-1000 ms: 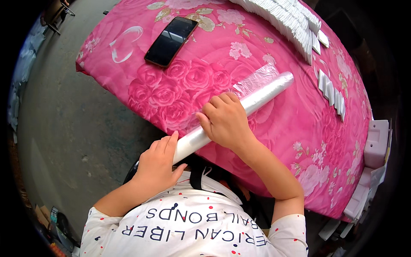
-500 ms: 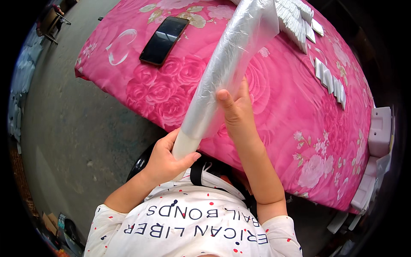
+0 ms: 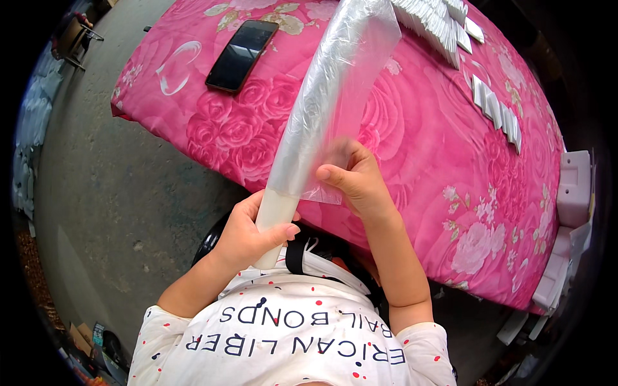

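Note:
A long roll of clear plastic film (image 3: 309,122) slants up and away from me over the table. At its near end the bare white core (image 3: 278,209) sticks out. My left hand (image 3: 244,235) is wrapped round that core, thumb across the front. A loose flap of film hangs off the roll's right side. My right hand (image 3: 365,186) pinches the flap's near edge between thumb and fingers; its fingertips are partly behind the film and blurred. The roll's far end reaches the top of the view.
A pink floral tablecloth (image 3: 418,225) covers the table. A black phone (image 3: 243,56) lies left of the roll. White folded pieces (image 3: 428,29) are stacked far right, with a smaller row (image 3: 496,110) nearer. White plastic containers (image 3: 573,190) stand along the right edge. A chair (image 3: 72,38) is far left.
My right hand has come down along the roll toward its near end and now pinches the film's edge. The film flap spreads further. The roll has shifted slightly left.

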The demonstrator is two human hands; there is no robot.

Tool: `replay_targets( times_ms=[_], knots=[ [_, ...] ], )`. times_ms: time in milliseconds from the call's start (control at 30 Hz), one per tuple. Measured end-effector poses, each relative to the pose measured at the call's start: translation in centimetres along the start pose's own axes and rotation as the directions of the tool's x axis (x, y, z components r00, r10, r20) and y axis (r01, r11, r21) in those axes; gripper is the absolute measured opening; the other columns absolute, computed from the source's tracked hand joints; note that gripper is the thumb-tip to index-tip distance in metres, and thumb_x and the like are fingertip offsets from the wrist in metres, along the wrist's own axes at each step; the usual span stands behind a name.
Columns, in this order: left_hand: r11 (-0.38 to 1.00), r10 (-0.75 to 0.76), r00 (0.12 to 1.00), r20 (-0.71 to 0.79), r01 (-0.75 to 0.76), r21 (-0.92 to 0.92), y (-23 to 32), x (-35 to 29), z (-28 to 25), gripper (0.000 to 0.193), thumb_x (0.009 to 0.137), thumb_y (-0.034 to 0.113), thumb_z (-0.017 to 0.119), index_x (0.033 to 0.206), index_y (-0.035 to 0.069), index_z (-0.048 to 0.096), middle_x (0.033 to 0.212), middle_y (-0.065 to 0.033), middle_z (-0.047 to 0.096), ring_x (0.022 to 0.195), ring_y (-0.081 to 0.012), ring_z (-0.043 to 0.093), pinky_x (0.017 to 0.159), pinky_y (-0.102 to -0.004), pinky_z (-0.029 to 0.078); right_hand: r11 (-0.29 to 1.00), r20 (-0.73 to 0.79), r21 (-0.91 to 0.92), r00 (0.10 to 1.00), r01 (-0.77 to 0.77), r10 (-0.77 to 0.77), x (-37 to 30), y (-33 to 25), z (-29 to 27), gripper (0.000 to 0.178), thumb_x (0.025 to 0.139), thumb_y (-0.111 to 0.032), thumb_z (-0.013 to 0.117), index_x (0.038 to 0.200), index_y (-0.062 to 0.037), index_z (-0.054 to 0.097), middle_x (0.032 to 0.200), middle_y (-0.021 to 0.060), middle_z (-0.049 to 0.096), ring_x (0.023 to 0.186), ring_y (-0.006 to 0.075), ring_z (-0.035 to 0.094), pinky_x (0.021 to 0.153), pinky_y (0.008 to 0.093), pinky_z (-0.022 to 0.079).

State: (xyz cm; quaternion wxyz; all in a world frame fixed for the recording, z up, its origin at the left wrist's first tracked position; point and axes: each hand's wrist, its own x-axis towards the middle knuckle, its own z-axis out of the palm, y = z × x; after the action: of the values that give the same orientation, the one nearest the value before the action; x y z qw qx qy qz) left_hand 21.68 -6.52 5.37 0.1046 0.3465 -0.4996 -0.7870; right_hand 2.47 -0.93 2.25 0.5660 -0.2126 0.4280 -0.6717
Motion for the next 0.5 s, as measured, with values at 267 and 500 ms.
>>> replay_targets(
  times_ms=[267, 500],
  knots=[
    [0.971, -0.068, 0.985, 0.157, 0.102, -0.216, -0.8, 0.3, -0.2, 0.031, 0.076, 0.015, 0.066, 0.1, 0.0, 0.053, 0.086, -0.0066, 0.06, 0.066, -0.0111, 0.058, 0.059, -0.0257, 0.05, 1.0, 0.015, 0.017, 1.0, -0.02, 0.02, 0.0, 0.4, -0.7, 0.043, 0.073, -0.013, 0.076, 0.11, -0.0028, 0.057, 0.089, 0.0008, 0.063, 0.075, 0.0056, 0.057, 0.062, 0.0185, 0.046],
    [0.795, -0.03, 0.799, 0.601, 0.383, -0.47, -0.8, 0.9, -0.6, 0.062, 0.074, 0.033, 0.067, 0.114, -0.009, 0.046, 0.085, -0.0129, 0.057, 0.065, -0.0163, 0.057, 0.059, -0.0291, 0.05, 0.997, 0.2, 0.082, 0.98, -0.014, -0.003, -0.9, -0.3, -0.5, 0.061, 0.068, -0.028, 0.08, 0.115, -0.0005, 0.053, 0.103, 0.0082, 0.063, 0.092, 0.0152, 0.061, 0.08, 0.0283, 0.049]
  ],
)
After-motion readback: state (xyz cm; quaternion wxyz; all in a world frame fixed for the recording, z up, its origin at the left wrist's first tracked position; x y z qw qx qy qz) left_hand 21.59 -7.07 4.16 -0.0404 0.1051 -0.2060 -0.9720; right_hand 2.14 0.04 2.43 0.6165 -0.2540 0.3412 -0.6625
